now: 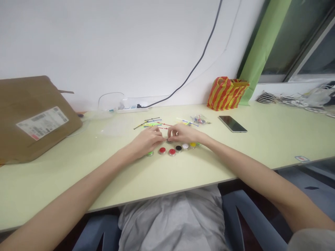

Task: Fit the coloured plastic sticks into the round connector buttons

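Note:
My right hand [183, 132] is closed in a pinch, thumb and fingertips on a small dark round disc [169, 140] over the table. Facing it from the left, my left hand [149, 139] has its fingers curled and its fingertips close to the same disc; whatever it grips is hidden. In front of my hands lie small round pieces with clear rims: a green one [150, 153] partly under my left hand, two red ones [162, 150], a black one [178, 149], a white one [185, 146] and a yellow one [193, 144].
Thin coloured plastic sticks [153, 121] lie behind my hands, with a small clear bag [201, 119] of coloured pieces. A phone [232, 124] and a striped bag [227, 93] are to the right. A cardboard box [34, 118] stands left; a power strip [132, 109] sits against the wall.

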A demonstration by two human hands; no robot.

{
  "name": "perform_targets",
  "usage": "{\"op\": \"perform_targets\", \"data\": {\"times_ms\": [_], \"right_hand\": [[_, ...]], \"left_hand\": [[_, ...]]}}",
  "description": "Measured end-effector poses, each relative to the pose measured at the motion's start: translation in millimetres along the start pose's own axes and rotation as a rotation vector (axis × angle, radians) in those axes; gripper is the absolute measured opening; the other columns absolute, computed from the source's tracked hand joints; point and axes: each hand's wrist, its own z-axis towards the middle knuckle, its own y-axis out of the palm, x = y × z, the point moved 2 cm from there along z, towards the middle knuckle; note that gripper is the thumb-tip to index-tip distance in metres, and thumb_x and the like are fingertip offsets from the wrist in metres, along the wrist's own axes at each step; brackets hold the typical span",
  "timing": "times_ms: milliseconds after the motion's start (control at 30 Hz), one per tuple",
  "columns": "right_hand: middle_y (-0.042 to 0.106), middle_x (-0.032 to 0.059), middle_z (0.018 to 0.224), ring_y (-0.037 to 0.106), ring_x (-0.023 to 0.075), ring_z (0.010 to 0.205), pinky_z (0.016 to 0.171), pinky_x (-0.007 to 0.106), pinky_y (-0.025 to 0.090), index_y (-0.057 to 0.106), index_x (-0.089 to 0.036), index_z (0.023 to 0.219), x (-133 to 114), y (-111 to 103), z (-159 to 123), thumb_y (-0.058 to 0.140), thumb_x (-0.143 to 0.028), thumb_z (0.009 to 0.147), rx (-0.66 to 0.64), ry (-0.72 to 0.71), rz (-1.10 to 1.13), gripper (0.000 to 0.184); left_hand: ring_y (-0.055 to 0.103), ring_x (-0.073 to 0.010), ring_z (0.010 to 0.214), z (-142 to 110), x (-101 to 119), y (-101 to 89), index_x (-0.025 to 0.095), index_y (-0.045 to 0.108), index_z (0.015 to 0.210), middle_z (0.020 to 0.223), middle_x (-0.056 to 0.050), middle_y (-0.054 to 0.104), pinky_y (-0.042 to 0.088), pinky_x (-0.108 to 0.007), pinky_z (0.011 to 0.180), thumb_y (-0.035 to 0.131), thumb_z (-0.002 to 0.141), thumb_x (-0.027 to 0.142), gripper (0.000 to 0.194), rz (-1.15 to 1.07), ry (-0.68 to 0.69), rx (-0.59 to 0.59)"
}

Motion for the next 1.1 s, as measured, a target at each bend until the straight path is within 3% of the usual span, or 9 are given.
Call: {"op": "perform_targets", "data": {"times_ms": [100, 233, 367, 433, 567, 633, 700, 867, 1100], "right_hand": [[0.063, -0.0015, 0.072, 0.052, 0.0116, 0.063, 0.060, 0.024, 0.034, 0.067, -0.016, 0.082, -6, -2, -3, 0.071, -0.025, 0.086, -0.005, -0.064, -0.055, 0.010], [0.065, -0.0015, 0.069, 0.052, 0.0114, 0.061, 0.060, 0.025, 0.035, 0.068, -0.016, 0.079, -12, -4, -5, 0.068, -0.018, 0.086, -0.024, -0.048, -0.055, 0.007], [0.068, 0.0001, 0.070, 0.059, 0.0134, 0.064, 0.064, 0.026, 0.040, 0.069, -0.016, 0.086, -23, -13, -9, 0.066, -0.021, 0.088, -0.012, -0.096, 0.026, 0.006], [0.068, 0.0005, 0.073, 0.059, 0.0142, 0.068, 0.065, 0.026, 0.041, 0.068, -0.016, 0.090, -27, -22, -10, 0.064, -0.024, 0.092, 0.084, -0.137, 0.042, 0.009], [0.066, 0.0058, 0.091, 0.060, 0.0189, 0.086, 0.080, 0.032, 0.045, 0.067, -0.017, 0.091, -20, -42, -11, 0.061, -0.023, 0.093, 0.447, -0.176, -0.097, 0.009], [0.063, 0.0089, 0.100, 0.058, 0.0225, 0.097, 0.091, 0.037, 0.045, 0.067, -0.017, 0.089, -11, -48, -11, 0.064, -0.021, 0.090, 0.531, -0.153, -0.188, 0.006], [0.061, 0.0107, 0.110, 0.055, 0.0259, 0.108, 0.099, 0.042, 0.044, 0.068, -0.018, 0.087, -1, -48, -11, 0.067, -0.021, 0.087, 0.445, -0.140, -0.253, 0.003], [0.056, 0.0112, 0.139, 0.043, 0.0341, 0.134, 0.106, 0.052, 0.042, 0.069, -0.021, 0.076, 16, -37, -14, 0.073, -0.018, 0.080, 0.037, -0.101, -0.349, 0.006], [0.049, 0.0107, 0.150, 0.036, 0.0358, 0.143, 0.107, 0.056, 0.040, 0.067, -0.021, 0.081, 34, -42, -13, 0.072, -0.019, 0.078, -0.014, 0.004, -0.395, 0.006]], "left_hand": [[0.058, -0.0230, 0.085, 1, 2, -0.7, 0.024, 0.075, 0.085, 0.077, -0.006, 0.068, 0.047, -0.036, 0.077, 0.049, 0.099, 0.017, 0.030, -0.032, 0.022, -0.086], [0.059, -0.0240, 0.087, 2, 1, -1.6, 0.025, 0.076, 0.087, 0.078, -0.007, 0.069, 0.048, -0.037, 0.077, 0.047, 0.099, 0.017, 0.032, -0.027, 0.007, -0.080], [0.059, -0.0238, 0.087, 4, 1, -9.3, 0.025, 0.077, 0.107, 0.085, -0.007, 0.072, 0.050, -0.039, 0.079, 0.043, 0.101, 0.017, 0.035, 0.021, 0.002, -0.025], [0.060, -0.0238, 0.090, 5, 1, -17.9, 0.026, 0.074, 0.117, 0.092, -0.007, 0.072, 0.051, -0.040, 0.081, 0.044, 0.101, 0.017, 0.035, 0.039, -0.017, 0.067], [0.062, -0.0245, 0.109, 3, -1, -34.2, 0.026, 0.069, 0.125, 0.117, -0.010, 0.068, 0.052, -0.043, 0.093, 0.046, 0.099, 0.012, 0.037, 0.057, -0.073, 0.313], [0.062, -0.0245, 0.114, 1, -3, -36.1, 0.027, 0.068, 0.126, 0.123, -0.010, 0.065, 0.052, -0.043, 0.096, 0.047, 0.098, 0.010, 0.039, 0.054, -0.090, 0.353], [0.062, -0.0244, 0.114, -1, -5, -33.9, 0.027, 0.068, 0.125, 0.124, -0.010, 0.065, 0.053, -0.044, 0.095, 0.047, 0.096, 0.008, 0.040, 0.058, -0.095, 0.338], [0.063, -0.0244, 0.109, -1, -5, -25.0, 0.025, 0.071, 0.113, 0.122, -0.010, 0.064, 0.053, -0.044, 0.092, 0.048, 0.092, 0.006, 0.036, 0.072, -0.072, 0.285], [0.064, -0.0246, 0.109, -4, -7, -22.8, 0.023, 0.072, 0.105, 0.120, -0.010, 0.065, 0.053, -0.044, 0.091, 0.047, 0.092, 0.006, 0.032, 0.067, -0.062, 0.259]]}}
